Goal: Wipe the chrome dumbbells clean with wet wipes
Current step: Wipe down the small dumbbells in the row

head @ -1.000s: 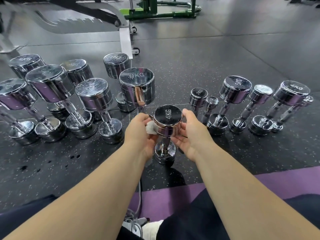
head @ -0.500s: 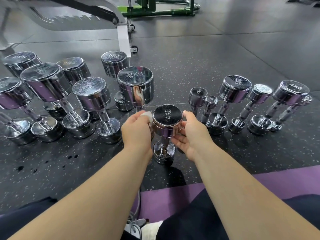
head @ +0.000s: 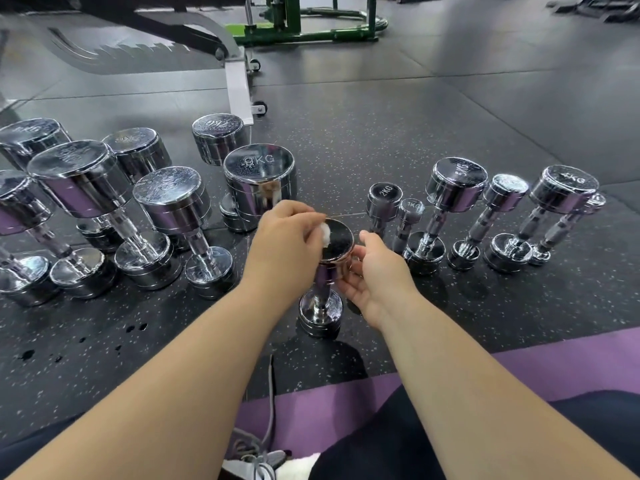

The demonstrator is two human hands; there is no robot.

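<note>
Left hand [head: 284, 244] over dumbbell [head: 341, 245] top (wipe [head: 325, 233] in fingers [head: 298, 210])

The left hand [head: 284, 244] and right hand [head: 377, 282] are bare, as are both forearms [head: 194, 386]. The legs wear dark trousers [head: 398, 441]. At bottom centre sit a grey laced shoe [head: 252, 460] and a white sock [head: 299, 469].

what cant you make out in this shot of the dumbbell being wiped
Head view only:
- Weight mark on top of the middle dumbbell: blurred, partly under the wet wipe.
- Most of the wet wipe: bunched inside the left hand.
- Marks on the left dumbbells: lost in glare.
- White thing: cut off by the bottom edge.
</note>
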